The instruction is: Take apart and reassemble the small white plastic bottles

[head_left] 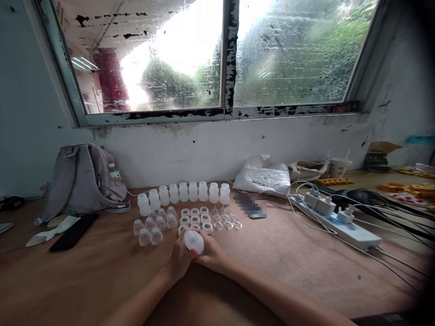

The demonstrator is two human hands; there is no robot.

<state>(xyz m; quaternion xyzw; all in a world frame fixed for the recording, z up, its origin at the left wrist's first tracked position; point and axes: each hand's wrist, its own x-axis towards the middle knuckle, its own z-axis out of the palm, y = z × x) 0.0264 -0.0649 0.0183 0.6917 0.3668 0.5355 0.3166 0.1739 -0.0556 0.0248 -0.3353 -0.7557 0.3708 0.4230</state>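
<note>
Clasped from both sides, between left hand [181, 260] and right hand [209, 249]: white bottle [195, 243], at near middle of surface [288, 262], top visible from above. In grip on both sides, with fingers curled around, probably to steady it and share the load. Cannot tell whether touching the surface below.

Just beyond, sorted by kind: white rings [207, 232], partly hidden behind hands; clear domed caps [156, 236] to left; thin rings [228, 228] to right. Standing side by side farther back: row of white bottles [193, 192]. Probably grouped like with like for easy reach and counting, tallest at far side so as not to block the smaller parts.

Kept out to the sides, likely to leave room between: grey backpack [83, 181] at left, power strip [355, 235] with plugs at right. Resting near far wall: silver pouch [261, 176].
</note>
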